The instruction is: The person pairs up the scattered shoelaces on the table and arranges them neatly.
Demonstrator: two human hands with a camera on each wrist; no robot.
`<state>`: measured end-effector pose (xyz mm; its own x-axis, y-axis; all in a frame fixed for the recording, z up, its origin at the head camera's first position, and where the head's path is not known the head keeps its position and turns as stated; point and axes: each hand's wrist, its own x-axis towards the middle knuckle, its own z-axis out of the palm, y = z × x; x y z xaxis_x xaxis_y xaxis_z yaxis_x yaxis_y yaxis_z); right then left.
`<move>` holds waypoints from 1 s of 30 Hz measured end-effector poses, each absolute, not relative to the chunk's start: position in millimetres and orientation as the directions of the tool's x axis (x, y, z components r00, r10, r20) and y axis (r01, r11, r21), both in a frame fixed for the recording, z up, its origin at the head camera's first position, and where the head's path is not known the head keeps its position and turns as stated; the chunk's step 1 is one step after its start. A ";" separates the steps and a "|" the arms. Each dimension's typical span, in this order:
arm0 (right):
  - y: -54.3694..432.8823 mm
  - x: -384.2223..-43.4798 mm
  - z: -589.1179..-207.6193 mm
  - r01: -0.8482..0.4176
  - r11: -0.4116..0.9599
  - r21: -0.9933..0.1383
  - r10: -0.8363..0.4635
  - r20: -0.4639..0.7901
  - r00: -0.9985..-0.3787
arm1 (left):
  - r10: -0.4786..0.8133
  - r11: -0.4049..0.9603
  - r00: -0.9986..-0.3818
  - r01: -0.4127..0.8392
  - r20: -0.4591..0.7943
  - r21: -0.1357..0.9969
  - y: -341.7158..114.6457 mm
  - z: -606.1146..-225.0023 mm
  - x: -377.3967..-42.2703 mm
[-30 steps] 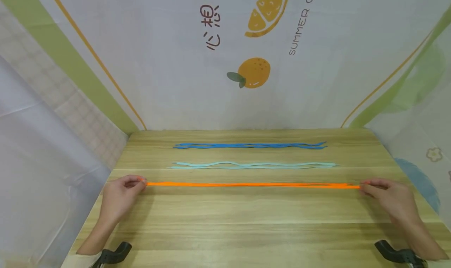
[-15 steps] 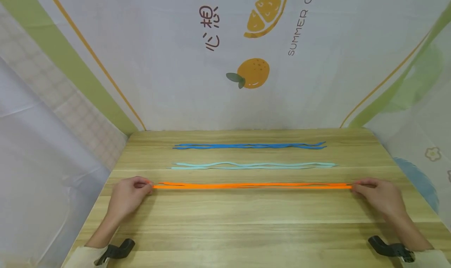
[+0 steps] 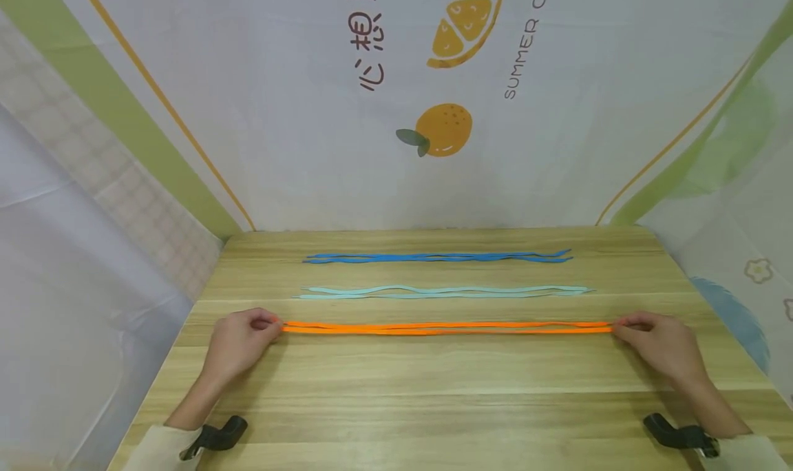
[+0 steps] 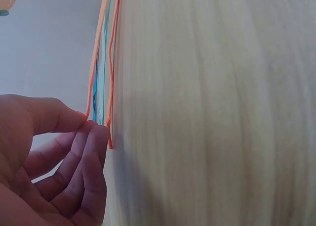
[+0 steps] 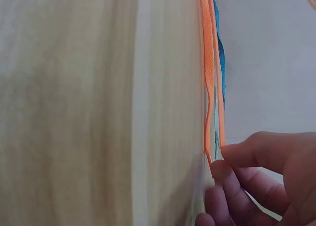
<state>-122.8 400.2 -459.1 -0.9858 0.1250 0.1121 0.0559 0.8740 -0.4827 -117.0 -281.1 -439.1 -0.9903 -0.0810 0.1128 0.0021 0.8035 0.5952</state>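
Observation:
My left hand (image 3: pixel 240 343) pinches the left end of an orange shoelace (image 4: pixel 92 82) between thumb and fingertips. At the right, my right hand (image 3: pixel 665 346) pinches the other end the same way. This strand stretches nearly straight between the hands, low over the wooden table. Just beside it runs another orange shoelace (image 5: pixel 209 63), whose tip shows past the fingers in the left wrist view. Behind the orange pair, a pale mint pair of shoelaces (image 3: pixel 446 292) lies lengthwise and slightly wavy. A blue pair (image 3: pixel 403 257) lies farthest back.
The wooden table (image 3: pixel 434 402) extends in front of the laces. A white printed cloth (image 3: pixel 310 147) hangs along its back edge, with more cloth at both sides. Black wrist mounts (image 3: pixel 223 433) sit on both forearms.
Both hands have moved inward toward each other, still pinching the orange shoelace. The orange strands now show more separately side by side. The mint and blue pairs stay in place.

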 end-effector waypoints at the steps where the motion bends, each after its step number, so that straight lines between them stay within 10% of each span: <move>1: 399.9 -123.1 -459.5 0.052 0.876 -0.479 0.122 0.115 -0.986 | -0.080 0.804 -0.991 0.000 0.108 0.594 -280.3 -438.8 -117.4; 30: 399.4 -126.9 -460.8 0.058 0.873 -0.485 0.080 0.025 -0.996 | -0.044 0.864 -0.998 -0.015 0.046 0.503 -277.6 -444.0 -124.1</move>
